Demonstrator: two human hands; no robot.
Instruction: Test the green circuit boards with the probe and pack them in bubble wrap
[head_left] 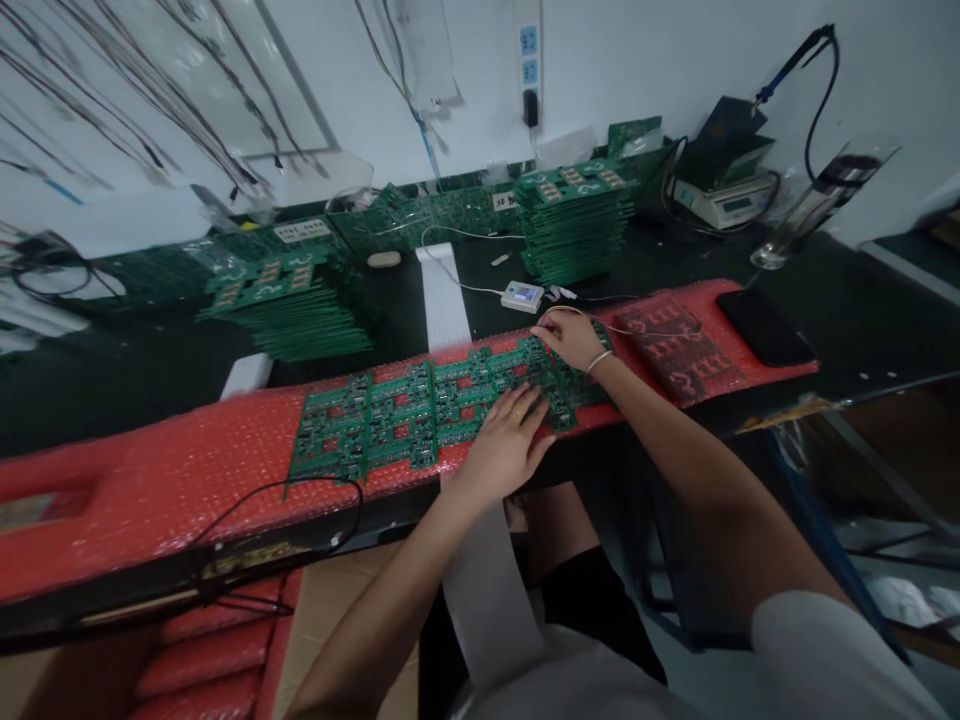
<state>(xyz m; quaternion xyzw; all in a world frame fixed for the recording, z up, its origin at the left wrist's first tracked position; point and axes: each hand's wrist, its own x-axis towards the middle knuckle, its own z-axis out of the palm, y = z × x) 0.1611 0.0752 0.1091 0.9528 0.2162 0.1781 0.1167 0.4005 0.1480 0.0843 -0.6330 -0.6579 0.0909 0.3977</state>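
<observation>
A row of green circuit boards (pixel 401 415) lies side by side on red bubble wrap (pixel 202 450). My left hand (pixel 506 440) rests flat on the boards right of the middle, fingers stretched out. Just beyond it, my right hand (pixel 574 338) is closed in a pinch over the far edge of the boards at the right end. What its fingertips grip is too small to make out. A thin cable runs close by that hand. Near its fingers stands a small white device (pixel 523 296) with a lit screen. Under my right wrist, part of a board is hidden.
Tall stacks of green boards stand behind, one at left (pixel 300 315) and one at right (pixel 574 230). A black phone (pixel 765 328) and a board in red wrap (pixel 675 348) lie to the right. A loose black cable (pixel 300 480) crosses the front edge.
</observation>
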